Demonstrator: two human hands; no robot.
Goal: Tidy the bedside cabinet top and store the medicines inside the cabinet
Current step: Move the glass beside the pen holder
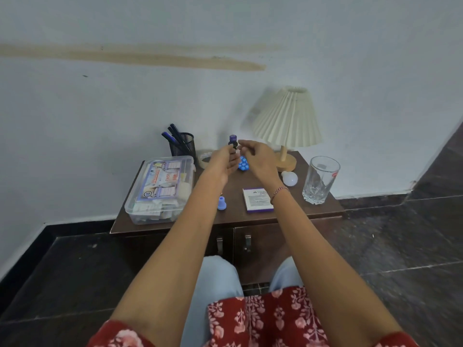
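Pointing top-up at frame centre, a small purple-topped bottle (233, 141) was pinched by the left hand (223, 160). The right hand (258, 156) was curled just beside it; its grip could not be told. A blue blister pack (243, 164) was seen on the cabinet top (234, 191) beneath.

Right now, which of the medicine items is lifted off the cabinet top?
The small purple-capped bottle, held by the left hand; the blue blister pack and the white-and-purple box lie on the cabinet top.
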